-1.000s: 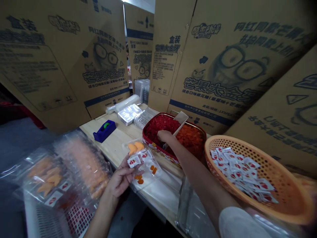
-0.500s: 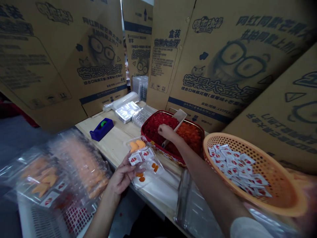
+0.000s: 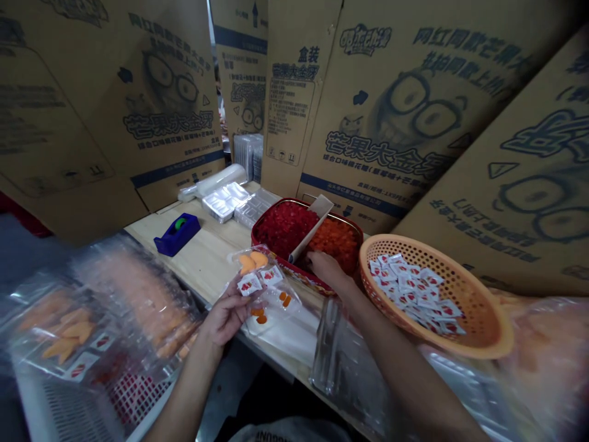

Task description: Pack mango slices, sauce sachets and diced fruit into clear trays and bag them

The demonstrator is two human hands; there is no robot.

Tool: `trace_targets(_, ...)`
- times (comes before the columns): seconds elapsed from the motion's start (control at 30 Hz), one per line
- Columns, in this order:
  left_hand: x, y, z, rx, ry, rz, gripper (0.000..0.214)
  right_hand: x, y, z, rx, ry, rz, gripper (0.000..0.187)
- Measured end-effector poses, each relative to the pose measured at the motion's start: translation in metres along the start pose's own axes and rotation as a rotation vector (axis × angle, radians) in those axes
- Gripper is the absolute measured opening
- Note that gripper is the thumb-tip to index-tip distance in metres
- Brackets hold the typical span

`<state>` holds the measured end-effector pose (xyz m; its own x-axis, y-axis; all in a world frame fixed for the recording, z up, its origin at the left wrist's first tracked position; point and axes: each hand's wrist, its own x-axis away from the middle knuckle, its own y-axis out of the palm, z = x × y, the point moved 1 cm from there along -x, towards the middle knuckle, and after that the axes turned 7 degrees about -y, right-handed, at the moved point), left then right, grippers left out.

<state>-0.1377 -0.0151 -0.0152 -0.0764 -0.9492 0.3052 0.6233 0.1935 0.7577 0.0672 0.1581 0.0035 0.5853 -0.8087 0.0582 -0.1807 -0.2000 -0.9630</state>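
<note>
My left hand (image 3: pixel 227 318) grips the near-left edge of a clear plastic tray (image 3: pixel 294 302). In its compartments lie orange crescent-shaped candies (image 3: pixel 253 262), two white sachets (image 3: pixel 250 284) with red print, and small orange pieces (image 3: pixel 284 299). My right hand (image 3: pixel 329 270) is at the near side of a red tin (image 3: pixel 258 240), beside the divider, its fingers closed and lowered toward the orange pieces (image 3: pixel 339 240). Whatever is between those fingertips is hidden. Red pieces (image 3: pixel 285 222) fill the tin's left half. A whitish divider (image 3: pixel 311 228) slants across the middle.
An orange basket (image 3: pixel 478 294) of sachets stands right of the tin. A blue tape dispenser (image 3: pixel 177 235) and stacked clear trays (image 3: pixel 225 201) sit at the back left. Bagged orange candies (image 3: pixel 138 294) rest over a white crate (image 3: pixel 41 393). Cardboard boxes (image 3: pixel 391 110) wall the table.
My right hand has moved from the red pieces, across the divider, to the near side of the orange pieces. My left hand still holds the tray. The camera view has shifted slightly.
</note>
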Motion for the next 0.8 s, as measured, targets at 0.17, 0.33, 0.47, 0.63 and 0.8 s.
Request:
trace_targets(0.17, 0.004, -0.001, -0.003, -0.016, 0.002, -0.025, 0.069, 0.008, -0.013, -0.007, 0.019, 0.096, 0.087, 0.017)
trace_targets(0.33, 0.005, -0.003, -0.008, -0.016, -0.006, -0.029, 0.069, 0.048, -0.024, -0.051, -0.388, -0.161, 0.094, 0.013)
trace_targets(0.47, 0.006, 0.0, -0.013, -0.028, -0.023, -0.05, 0.072, 0.083, -0.014, -0.093, -0.482, -0.373, 0.041, 0.009)
trace_targets(0.63, 0.01, 0.005, -0.018, -0.029, -0.048, -0.079, 0.075, 0.1, -0.007, -0.103, -0.496, -0.326, 0.122, 0.021)
trace_targets(0.8, 0.015, 0.008, -0.019, -0.038, -0.059, -0.07, 0.075, 0.116, 0.005, -0.063, -0.433, -0.021, 0.512, 0.023)
